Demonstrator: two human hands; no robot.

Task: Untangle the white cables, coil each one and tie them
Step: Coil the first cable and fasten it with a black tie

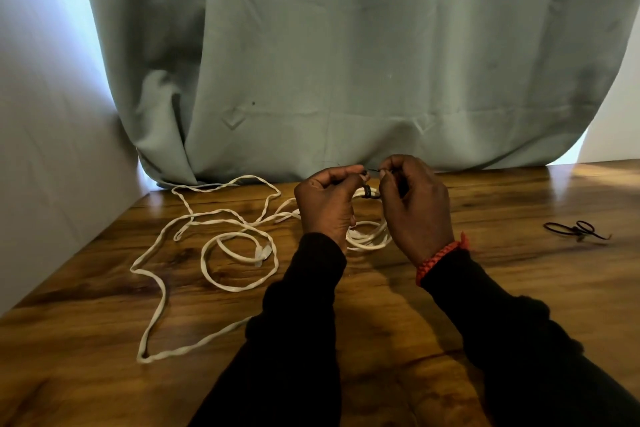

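Coiled white cable (pixel 369 234), held raised just above the wooden surface (pixel 415 305) between both hands, its loops hanging downward below the fingers. A thin black tie (pixel 367 191) is wrapped round the top of the coil; its ends are pinched, one by the left hand (pixel 325 204) and one by the right hand (pixel 415 208), fingers of both curled, the tie drawn crosswise between them. A red braided band (pixel 438 258) is worn on the right wrist, with dark sleeves on both arms.

Loose white cable (pixel 207 236), spread over the left half of the surface in open loops; its long run is laid from the far edge by the curtain toward the near left, with one round loop near the left forearm. Whether it is joined to the coil cannot be told.

Spare black ties (pixel 576 230), lying at the far right, well apart from the hands. Bare wood is seen between them and the right arm. A grey-green curtain (pixel 346 62) is hung along the far edge; a white wall (pixel 41 149) bounds the left side.
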